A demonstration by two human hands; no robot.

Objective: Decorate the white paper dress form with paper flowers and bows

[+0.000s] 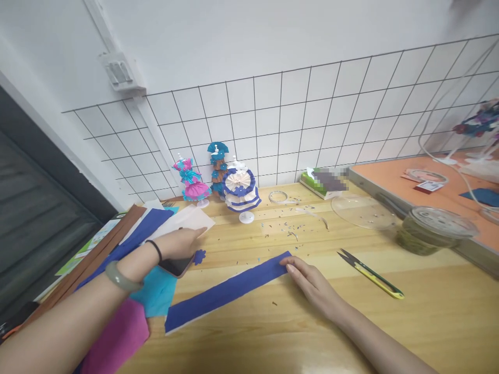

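A long blue crepe paper strip point(228, 288) slants across the wooden table, its lower edge showing a thin white border. My right hand point(307, 280) pinches its right end between thumb and fingers. My left hand point(183, 243), with a black band and a pale bangle on its wrist, reaches over a white paper sheet point(191, 218). Its index finger is stretched out over the sheet, while the other fingers are mostly hidden. Beneath that hand lies a dark phone point(177, 266), and a small blue paper flower point(199, 256) sits beside it.
Paper dress figures stand at the back: pink point(191, 182), teal-brown point(218, 171) and blue-white point(240, 189). Black-and-yellow scissors point(370, 274) lie right, near a lidded tub point(432, 228) and clear plastic lid point(362, 213). Coloured papers point(120, 332) are stacked left. Scraps dot the table. A wire grid point(283, 111) lines the wall.
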